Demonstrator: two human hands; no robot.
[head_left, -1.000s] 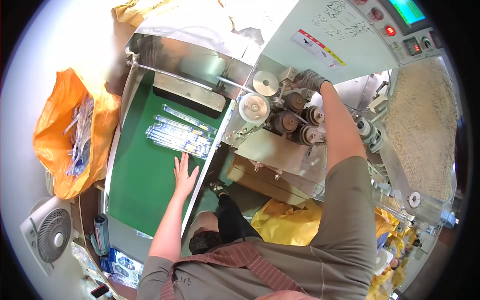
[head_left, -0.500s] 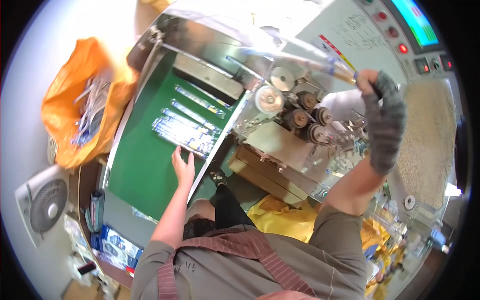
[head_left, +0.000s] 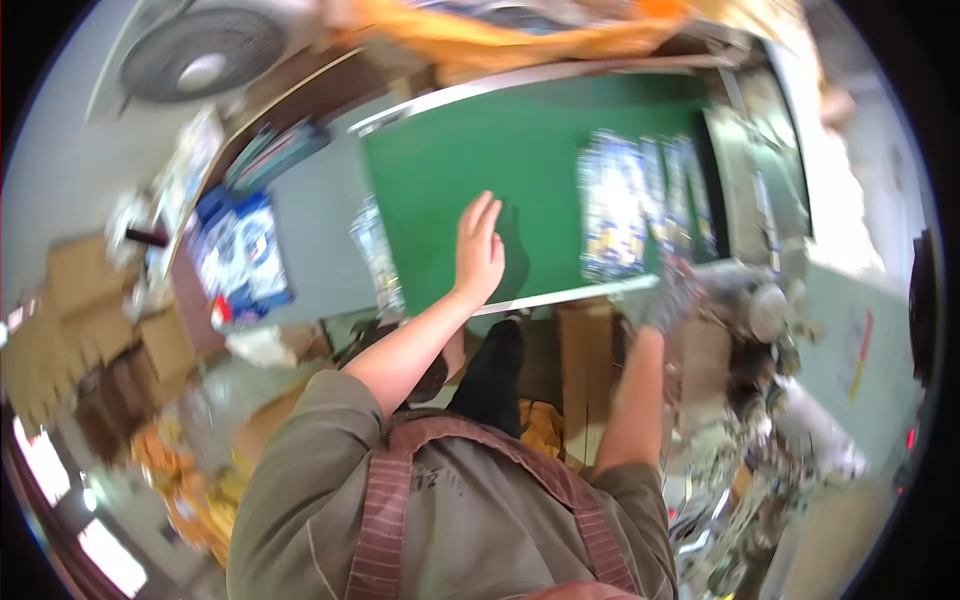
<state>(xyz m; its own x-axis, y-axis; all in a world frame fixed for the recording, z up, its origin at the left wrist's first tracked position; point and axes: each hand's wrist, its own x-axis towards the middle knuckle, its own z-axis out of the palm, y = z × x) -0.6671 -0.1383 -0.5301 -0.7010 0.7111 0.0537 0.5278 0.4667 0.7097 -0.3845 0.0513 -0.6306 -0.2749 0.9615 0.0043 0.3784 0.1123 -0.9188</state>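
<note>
Left fingers (head_left: 475,214) have withdrawn, packets (head_left: 612,210) lying to their right.

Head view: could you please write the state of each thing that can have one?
Left hand: open, empty, over the belt.
Right hand: gloved, by the packets; grip too blurred to tell.
Packets: lying side by side on the belt.
Belt: flat; running or stopped unclear.
Orange bag: open, things inside.
Fan: blurred; on or off unclear.
</note>
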